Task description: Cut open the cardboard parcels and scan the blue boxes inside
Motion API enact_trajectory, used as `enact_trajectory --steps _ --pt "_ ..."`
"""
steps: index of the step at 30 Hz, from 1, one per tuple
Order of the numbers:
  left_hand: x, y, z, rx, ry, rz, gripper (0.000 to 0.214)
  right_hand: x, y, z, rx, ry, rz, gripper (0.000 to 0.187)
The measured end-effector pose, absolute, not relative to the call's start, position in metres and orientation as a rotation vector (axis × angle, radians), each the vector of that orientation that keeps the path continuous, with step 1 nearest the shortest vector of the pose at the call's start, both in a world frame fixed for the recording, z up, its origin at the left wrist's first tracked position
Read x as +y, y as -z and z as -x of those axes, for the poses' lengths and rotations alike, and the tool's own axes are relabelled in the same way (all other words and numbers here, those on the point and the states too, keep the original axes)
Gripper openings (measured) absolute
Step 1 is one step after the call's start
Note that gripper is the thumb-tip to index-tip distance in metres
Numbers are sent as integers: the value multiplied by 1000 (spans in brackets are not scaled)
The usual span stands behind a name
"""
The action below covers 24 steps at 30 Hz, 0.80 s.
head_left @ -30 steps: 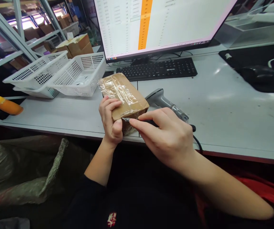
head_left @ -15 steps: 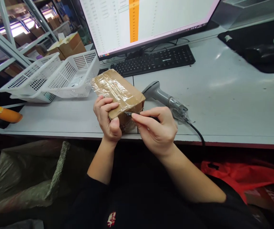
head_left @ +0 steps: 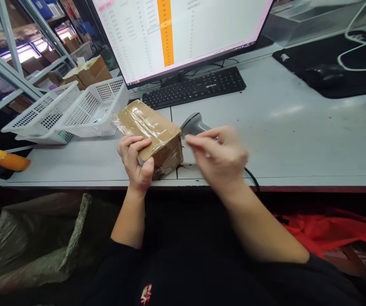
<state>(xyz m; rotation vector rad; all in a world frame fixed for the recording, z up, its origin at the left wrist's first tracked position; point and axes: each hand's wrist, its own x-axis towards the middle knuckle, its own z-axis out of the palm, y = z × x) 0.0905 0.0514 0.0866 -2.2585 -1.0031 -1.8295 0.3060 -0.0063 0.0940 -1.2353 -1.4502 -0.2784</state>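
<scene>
A brown cardboard box (head_left: 151, 127) wrapped in shiny clear tape rests tilted on the desk by its front edge. My left hand (head_left: 135, 161) grips its near left corner, fingers over the top and thumb against the front side. Just right of the box, my right hand (head_left: 221, 157) is raised in a pinch and smeared by motion. The slim dark utility knife seen in it earlier is now mostly hidden by the fingers. Behind that hand lies a grey handheld scanner (head_left: 194, 123), partly covered.
A black keyboard (head_left: 198, 87) lies beneath the monitor (head_left: 185, 34). White plastic baskets (head_left: 96, 112) stand to the left, near an orange bottle (head_left: 9, 160). On the right, a black mouse (head_left: 324, 75) sits on a dark mat. The scanner's cable (head_left: 253, 178) hangs over the desk edge.
My right hand has moved right, off the box's front edge, taking the blade away from the cardboard. My left hand still holds the box. The view has shifted slightly.
</scene>
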Motion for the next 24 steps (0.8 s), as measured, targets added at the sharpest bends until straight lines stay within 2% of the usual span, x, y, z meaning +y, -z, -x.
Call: enact_trajectory --steps 3,8,11,13,15,17,19,24 --pt "45 -86 -100 -1000 1807 2172 37 -8 -99 -321 -1396 181 1249 14" --pt "31 -106 -110 -894 1584 2288 34 4 -97 -318 -1438 -344 1146 29" --pt "50 -117 -81 -798 1742 2154 29 15 -93 -315 -1313 -646 1131 41" --pt "73 -120 -52 -998 1917 1989 38 18 -93 -313 -1264 -743 1106 46" --pt "90 -119 -27 -1202 2061 2137 60 18 -95 -312 -1262 -770 1083 47" --pt "91 -116 -13 -1292 2084 2429 69 17 -97 -311 -1279 -746 1080 45" --pt "74 -112 -12 -1344 1987 2524 63 19 -98 -311 -1299 -661 1125 40" --pt "17 -112 -29 -1270 1865 2295 46 52 -102 -317 -1414 -508 1270 27"
